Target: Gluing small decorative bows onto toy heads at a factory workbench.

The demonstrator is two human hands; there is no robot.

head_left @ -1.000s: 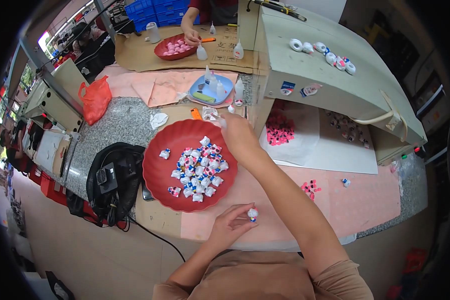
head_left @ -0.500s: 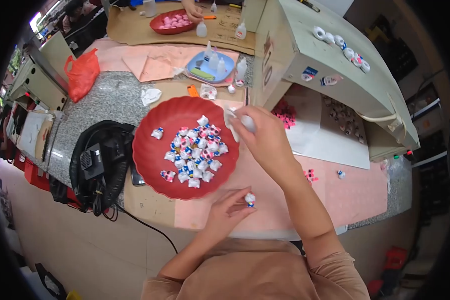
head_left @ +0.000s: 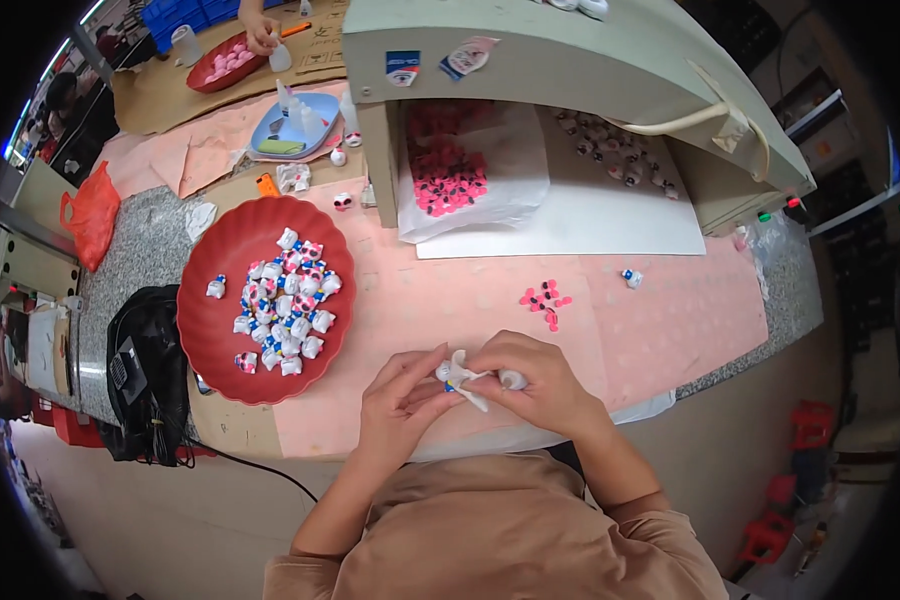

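In front of my body, my left hand (head_left: 402,398) pinches a small white figurine (head_left: 444,371) with blue and yellow on it. My right hand (head_left: 540,385) presses a white tissue (head_left: 460,368) against that figurine, hiding part of it. A small whitish bottle (head_left: 513,380) is tucked in the same right hand, its rounded end showing. To the left stands a red scalloped bowl (head_left: 195,345) with a heap of similar white, blue and pink figurines (head_left: 288,300). Loose pink pieces with dark spots (head_left: 546,300) lie on the pink mat beyond my hands.
A pale green arched housing (head_left: 570,55) covers more pink pieces (head_left: 450,178) and rows of small figurines (head_left: 625,150). One figurine (head_left: 631,277) lies at right. Behind the bowl sits a blue tray (head_left: 325,105) with bottles. A black bag (head_left: 150,370) is far left; another person's hand (head_left: 260,32) works beyond.
My right hand has come from beside the bowl's rim to my left hand, bringing the tissue and bottle. The tissue now meets the figurine. The view has swung right.
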